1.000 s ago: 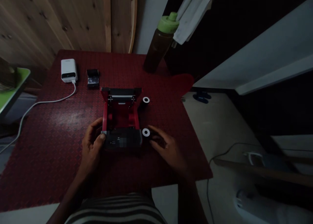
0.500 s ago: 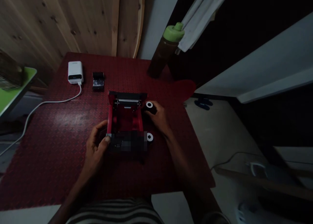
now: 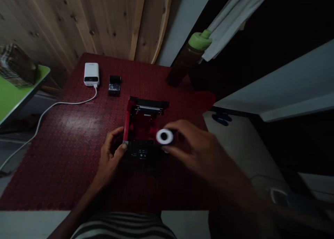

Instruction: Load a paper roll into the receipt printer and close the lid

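Note:
A small red and black printer-like device (image 3: 142, 125) lies open on the table, its lid raised at the far side and its red inner bay exposed. My left hand (image 3: 113, 155) grips the device's left side, thumb on the near corner and fingers along the outer wall. My right hand (image 3: 193, 145) holds a small roll (image 3: 165, 137) with a white ring-shaped end and a dark hole, lifted over the device's right side. Motion blurs this hand and the roll. A second roll beside the device is mostly hidden behind the right hand.
A white power bank (image 3: 91, 73) with a white cable (image 3: 70, 102) and a small dark roll with a shiny strip (image 3: 114, 85) lie farther back on the red patterned table (image 3: 65, 155). A brown bottle with a green cap (image 3: 186, 56) stands at the back right edge.
My right hand has raised the roll from beside the device and brought it closer to the camera and nearer me. My left hand keeps its grip. The view has shifted slightly.

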The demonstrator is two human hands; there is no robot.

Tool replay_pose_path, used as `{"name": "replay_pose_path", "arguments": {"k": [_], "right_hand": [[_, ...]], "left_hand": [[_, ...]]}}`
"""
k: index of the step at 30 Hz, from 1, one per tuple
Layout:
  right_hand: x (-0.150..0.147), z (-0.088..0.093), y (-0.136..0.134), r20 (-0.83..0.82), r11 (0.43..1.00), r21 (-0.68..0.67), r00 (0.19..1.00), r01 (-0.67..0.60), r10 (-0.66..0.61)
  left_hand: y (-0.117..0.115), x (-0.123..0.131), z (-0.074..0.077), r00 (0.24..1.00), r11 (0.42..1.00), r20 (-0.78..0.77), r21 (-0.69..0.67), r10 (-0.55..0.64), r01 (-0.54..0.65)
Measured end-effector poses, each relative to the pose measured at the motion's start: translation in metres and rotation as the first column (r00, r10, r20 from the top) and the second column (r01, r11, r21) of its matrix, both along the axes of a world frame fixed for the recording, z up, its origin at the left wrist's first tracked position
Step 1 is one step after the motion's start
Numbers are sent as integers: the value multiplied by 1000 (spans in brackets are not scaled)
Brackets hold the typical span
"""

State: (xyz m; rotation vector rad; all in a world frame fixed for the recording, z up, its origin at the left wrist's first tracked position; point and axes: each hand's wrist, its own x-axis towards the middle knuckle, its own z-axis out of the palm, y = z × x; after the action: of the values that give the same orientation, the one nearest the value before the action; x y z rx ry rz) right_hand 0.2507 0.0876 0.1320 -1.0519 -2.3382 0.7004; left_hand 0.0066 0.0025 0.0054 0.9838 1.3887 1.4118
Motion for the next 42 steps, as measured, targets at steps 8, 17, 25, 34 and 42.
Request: {"name": "replay_pose_path", "arguments": {"k": [8,17,25,34,42], "right_hand": [[-79,-26,9,530,998,22,846,50,-54],[-100,-30,30,707,992,-104,707,77,19],[-63,-60,28,266,999,-20,963,-35,39],[-41,-46,6,73,984,43,983,-173,169],[-41,-57,-22,-53,923,379,998,63,-46]], "left_hand": [[-3,2,-1,998,1000,66,-21,-9,10],[-3,2,-2,996,999,89,-33,-19,22],[-2,2,5,995,998,96,-58,-18,24],[-5,-1,10,997,997,71,-73,-3,8],[66,-16,49,980,982,-149,155,131,-108]]}}
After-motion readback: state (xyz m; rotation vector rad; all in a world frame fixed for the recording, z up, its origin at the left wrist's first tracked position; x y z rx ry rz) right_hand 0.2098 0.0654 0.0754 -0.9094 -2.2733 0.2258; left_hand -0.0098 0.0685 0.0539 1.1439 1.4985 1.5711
